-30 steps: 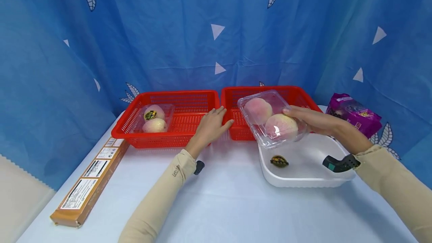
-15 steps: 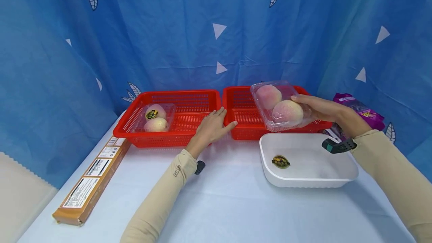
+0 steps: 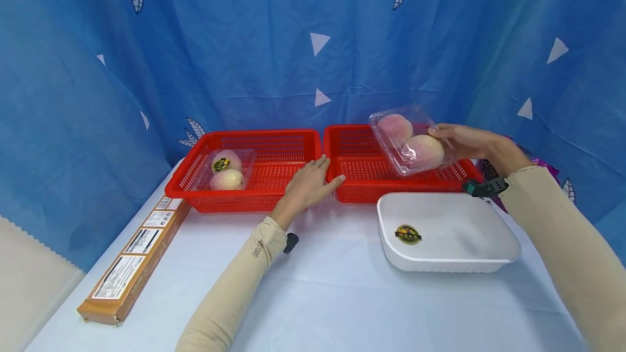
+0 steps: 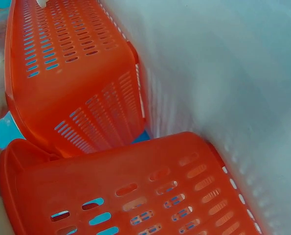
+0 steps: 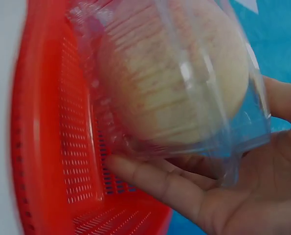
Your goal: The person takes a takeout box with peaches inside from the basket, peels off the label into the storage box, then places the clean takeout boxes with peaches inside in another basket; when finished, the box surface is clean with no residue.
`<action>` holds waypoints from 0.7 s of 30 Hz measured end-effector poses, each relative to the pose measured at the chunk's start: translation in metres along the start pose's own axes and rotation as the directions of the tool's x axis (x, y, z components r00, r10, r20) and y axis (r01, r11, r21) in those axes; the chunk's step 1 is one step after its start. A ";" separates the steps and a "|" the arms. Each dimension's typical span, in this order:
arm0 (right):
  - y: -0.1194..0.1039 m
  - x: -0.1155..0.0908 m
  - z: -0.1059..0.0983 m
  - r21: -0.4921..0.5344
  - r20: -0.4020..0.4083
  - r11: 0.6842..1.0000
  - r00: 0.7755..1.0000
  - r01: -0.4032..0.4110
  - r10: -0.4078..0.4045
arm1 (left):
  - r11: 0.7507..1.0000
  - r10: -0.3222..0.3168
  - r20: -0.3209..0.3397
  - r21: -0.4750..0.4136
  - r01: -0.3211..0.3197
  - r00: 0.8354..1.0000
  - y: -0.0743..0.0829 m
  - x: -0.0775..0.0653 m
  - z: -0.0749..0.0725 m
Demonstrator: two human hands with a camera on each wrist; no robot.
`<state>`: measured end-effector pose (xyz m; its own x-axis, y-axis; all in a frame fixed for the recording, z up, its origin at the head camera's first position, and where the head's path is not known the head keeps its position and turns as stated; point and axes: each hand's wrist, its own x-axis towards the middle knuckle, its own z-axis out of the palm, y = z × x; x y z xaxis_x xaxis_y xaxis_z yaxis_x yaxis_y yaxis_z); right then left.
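Observation:
My right hand (image 3: pixel 467 140) grips one end of a clear plastic box of two peaches (image 3: pixel 423 152), thumb on top and fingers beneath. The box is tilted and held over the right red basket (image 3: pixel 367 182). In the right wrist view a peach (image 5: pixel 174 73) shows through the clear plastic, with the basket wall beside it. My left hand (image 3: pixel 304 184) rests with fingers extended at the adjoining rims of the two baskets. Inside the left red basket (image 3: pixel 274 194) lies another clear box of two peaches (image 3: pixel 227 179), one with a black and gold sticker.
A white tub (image 3: pixel 450 232) with a black and gold label stands in front of the right basket. Partly hidden behind my right arm is a purple bag (image 3: pixel 545 166). A long brown carton (image 3: pixel 132 262) lies along the table's left side. Blue curtain hangs behind the baskets.
My right hand has carried the peach box up, back and slightly right, from above the tub's edge to over the right basket. The left hand has stayed at the basket rims.

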<state>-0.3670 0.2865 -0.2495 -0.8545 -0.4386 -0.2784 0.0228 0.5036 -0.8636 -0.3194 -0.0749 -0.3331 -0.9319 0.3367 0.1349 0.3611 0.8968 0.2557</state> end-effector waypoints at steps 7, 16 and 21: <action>0.000 0.013 -0.014 0.032 -0.008 0.997 0.997 -0.077 0.077 | 1.000 0.000 0.009 -0.009 0.000 1.000 -0.001 0.001 0.001; 0.005 0.027 -0.019 -0.024 -0.070 0.975 0.973 -0.220 0.218 | 1.000 -0.003 0.001 -0.012 0.003 1.000 -0.001 0.000 0.002; 0.010 0.033 -0.018 -0.027 -0.097 0.964 0.961 -0.264 0.261 | 1.000 -0.002 0.005 -0.016 0.002 1.000 -0.001 -0.001 0.001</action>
<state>-0.4042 0.2899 -0.2597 -0.8652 -0.2178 -0.4516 0.2339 0.6214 -0.7477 -0.3191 -0.0754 -0.3343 -0.9327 0.3365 0.1296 0.3598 0.8926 0.2718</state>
